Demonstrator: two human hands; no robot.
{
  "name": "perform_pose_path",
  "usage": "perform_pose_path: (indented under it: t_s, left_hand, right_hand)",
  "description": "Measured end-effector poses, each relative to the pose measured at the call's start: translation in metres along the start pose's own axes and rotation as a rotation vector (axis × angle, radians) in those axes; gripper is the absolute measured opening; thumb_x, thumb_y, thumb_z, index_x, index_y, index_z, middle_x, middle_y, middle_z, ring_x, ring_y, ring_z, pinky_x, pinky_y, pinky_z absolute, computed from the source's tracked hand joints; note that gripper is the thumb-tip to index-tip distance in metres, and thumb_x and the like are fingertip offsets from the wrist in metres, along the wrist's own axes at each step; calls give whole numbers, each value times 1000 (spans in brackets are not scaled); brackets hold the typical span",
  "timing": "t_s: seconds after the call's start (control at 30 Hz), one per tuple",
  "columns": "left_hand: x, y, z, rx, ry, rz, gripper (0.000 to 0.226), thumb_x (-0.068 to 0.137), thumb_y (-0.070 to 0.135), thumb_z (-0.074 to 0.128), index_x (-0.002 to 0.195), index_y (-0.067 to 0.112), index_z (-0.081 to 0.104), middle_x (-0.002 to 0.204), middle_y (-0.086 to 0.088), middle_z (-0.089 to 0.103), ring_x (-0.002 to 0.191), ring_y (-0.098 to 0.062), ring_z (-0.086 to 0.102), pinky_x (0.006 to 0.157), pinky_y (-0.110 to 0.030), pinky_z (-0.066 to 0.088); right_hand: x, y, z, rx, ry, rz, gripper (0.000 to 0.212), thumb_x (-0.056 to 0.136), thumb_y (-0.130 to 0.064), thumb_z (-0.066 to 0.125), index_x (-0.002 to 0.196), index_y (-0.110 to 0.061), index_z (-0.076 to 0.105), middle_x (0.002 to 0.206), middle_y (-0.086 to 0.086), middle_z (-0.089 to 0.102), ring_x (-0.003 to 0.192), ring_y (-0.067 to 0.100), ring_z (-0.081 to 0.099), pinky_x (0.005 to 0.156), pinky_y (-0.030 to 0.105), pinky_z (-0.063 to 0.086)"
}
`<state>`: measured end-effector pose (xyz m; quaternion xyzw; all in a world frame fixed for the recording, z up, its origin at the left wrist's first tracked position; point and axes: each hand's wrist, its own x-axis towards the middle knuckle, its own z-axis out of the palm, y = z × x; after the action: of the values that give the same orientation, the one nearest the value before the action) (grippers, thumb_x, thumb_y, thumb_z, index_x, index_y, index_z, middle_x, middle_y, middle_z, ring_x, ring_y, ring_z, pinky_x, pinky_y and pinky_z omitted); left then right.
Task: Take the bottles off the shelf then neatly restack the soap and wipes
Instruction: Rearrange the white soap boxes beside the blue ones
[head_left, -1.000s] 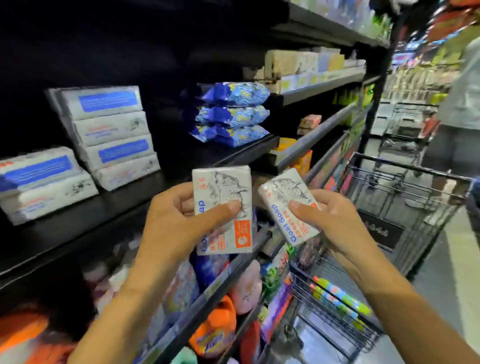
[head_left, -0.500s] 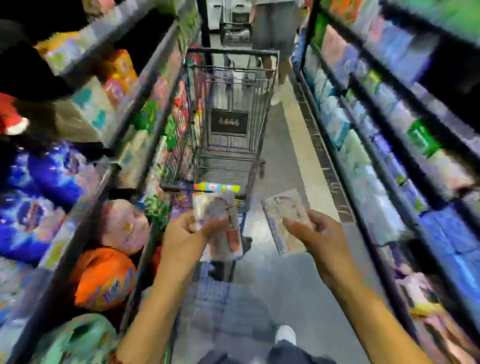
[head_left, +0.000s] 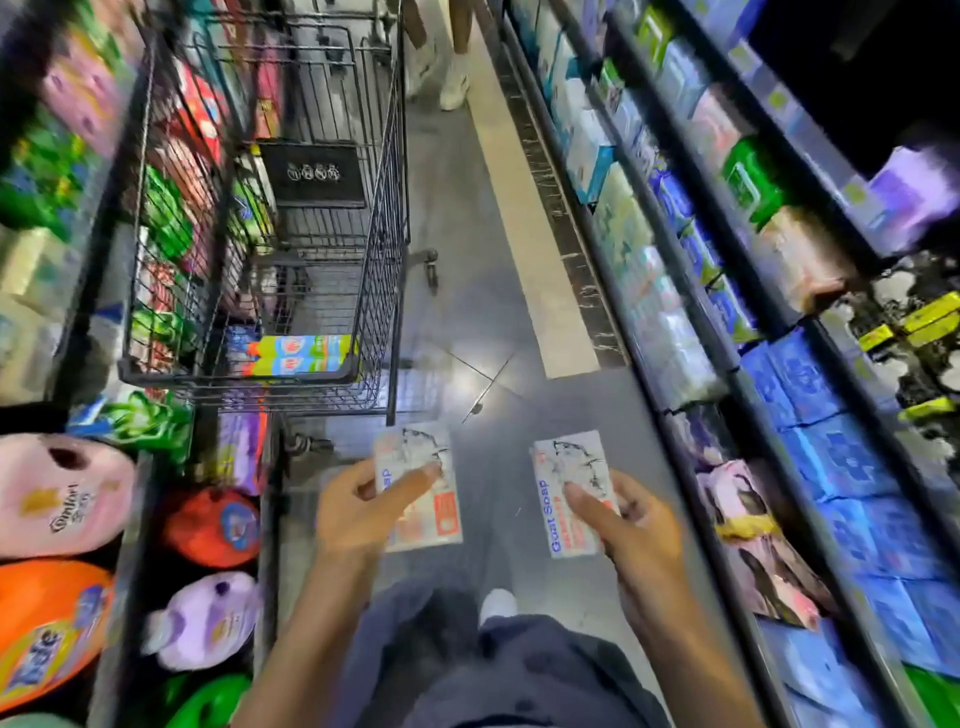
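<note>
While the two bars are being held above the aisle floor (head_left: 467, 322), the left soap bar (head_left: 415, 447) is being pinched by the left hand (head_left: 358, 514) and the right soap bar (head_left: 576, 462) by the right hand (head_left: 636, 535), with the hands well apart. For a neat stack, it is being judged that both labels should be turned one way and the edges matched before release.

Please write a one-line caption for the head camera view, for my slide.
Left hand and right hand each grip a soap bar in the aisle, shopping cart ahead.
</note>
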<state>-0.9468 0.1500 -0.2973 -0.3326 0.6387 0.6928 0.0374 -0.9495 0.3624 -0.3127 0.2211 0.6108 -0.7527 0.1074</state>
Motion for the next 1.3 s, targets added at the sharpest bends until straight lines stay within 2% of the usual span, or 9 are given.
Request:
perform_pose_path:
  t_s: [0.13, 0.3, 0.47, 0.57, 0.73, 0.87, 1.03, 1.17, 1.3]
  left_hand:
    - [33, 14, 1, 4, 42, -27, 13, 72, 5, 78, 83, 4, 72, 76, -13, 74, 60, -18, 67, 56, -31, 56]
    - [102, 45, 10, -51, 47, -38, 41, 58, 25, 75, 91, 2, 72, 81, -15, 74, 66, -22, 70, 56, -29, 56]
    - [184, 108, 38, -78, 24, -9, 18, 72, 7, 79, 87, 1, 71, 77, -15, 74, 61, -20, 69, 51, -27, 54]
    - [232, 145, 53, -47, 8, 8, 19, 68, 12, 83, 82, 5, 73, 80, -16, 74, 67, -23, 71, 62, -35, 58]
    - [299, 188, 73, -132, 52, 26, 31, 64, 22, 80, 88, 4, 73, 83, -16, 74, 70, -25, 71, 64, -33, 56]
    - [351, 203, 80, -230, 263, 2, 23, 70, 8, 82, 88, -1, 71, 77, -15, 74, 58, -16, 68, 50, -22, 51]
    - [374, 193, 77, -446, 643, -88, 12, 75, 0, 76, 84, 3, 70, 62, -2, 72, 49, -9, 65, 45, -18, 49]
    - [381, 178, 72, -606, 882, -143, 16, 71, 2, 80, 84, 4, 70, 63, -2, 72, 51, -9, 65, 46, -19, 51]
    - [404, 161, 53, -674, 1046, -208, 10, 74, 9, 80, 78, 12, 72, 70, -2, 74, 59, -14, 68, 57, -25, 56]
  right_hand:
    - [52, -23, 21, -17, -55, 33, 35, 65, -8, 79, 97, -1, 67, 89, 13, 73, 73, 20, 69, 59, 26, 54]
    - [137, -59, 65, -61, -124, 24, 39, 64, -19, 72, 99, -3, 66, 91, 12, 73, 77, 21, 69, 62, 28, 54]
    - [217, -96, 105, -86, -122, 21, 41, 62, -19, 78, 99, -4, 67, 91, 11, 73, 73, 17, 69, 60, 24, 53]
    - [261, -119, 123, -86, -91, 27, 58, 52, -32, 88, 99, -6, 67, 91, 10, 73, 76, 20, 70, 63, 29, 55]
    - [340, -158, 148, -113, -129, 43, 35, 58, -26, 79, 90, -15, 73, 94, 15, 72, 82, 29, 69, 78, 44, 55]
    - [416, -187, 189, -267, -292, 79, 69, 39, -45, 87, 95, -8, 69, 90, 15, 73, 74, 27, 69, 68, 37, 55]
    - [486, -207, 271, -484, -626, 65, 38, 55, -20, 74, 89, -3, 69, 71, 6, 72, 55, 9, 62, 47, 16, 46]
    - [509, -196, 348, -573, -893, 120, 18, 69, 1, 76, 80, -8, 65, 71, 7, 72, 55, 6, 61, 48, 17, 47]
    - [511, -169, 417, -700, -1171, 106, 14, 75, -2, 75, 83, -4, 63, 68, -5, 67, 63, 3, 58, 57, 13, 44]
